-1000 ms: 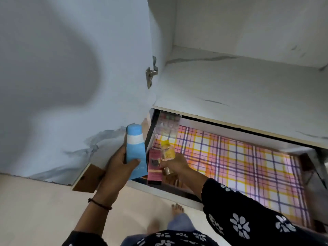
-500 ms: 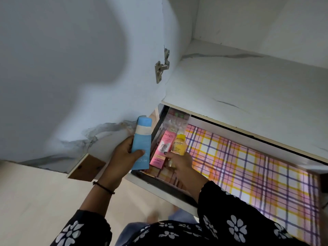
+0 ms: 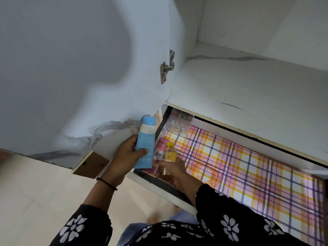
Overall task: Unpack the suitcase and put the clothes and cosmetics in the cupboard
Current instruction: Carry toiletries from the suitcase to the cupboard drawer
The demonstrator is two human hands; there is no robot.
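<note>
**Lowering the yellow bottle [image 3: 169, 153] into the drawer [image 3: 159, 183]**

Brought down over the last second from above the drawer's left end into its near-left corner, right beside the pink BB-cream tube [image 3: 159, 151]; touching it or just clear of it, cannot tell which. Still gripped by the right hand [image 3: 175, 170], fingers [image 3: 166, 166] curled round the lower half, so not yet let go. Cannot tell whether already resting on the checked liner [image 3: 248, 166], with the base hidden behind the hand.

Holding the blue tube [image 3: 145, 141] in the left hand [image 3: 124, 157] as before, thumb across the front and the rest of the hand wrapped behind, just outside the drawer's left edge. Hardly shifted in that time.

Also in the drawer: a clear packet [image 3: 179, 119] at the far-left corner, under the lip of the marbled shelf [image 3: 248, 82].

Judging from this: one cosmetic as good as stowed, needing only a release and a withdrawal. Blue tube probably next, with room on the liner to the right of the bottle. Worth leaving the bottle steady first, to avoid tipping it with a knock from the tube. No suitcase or clothes in view.
</note>
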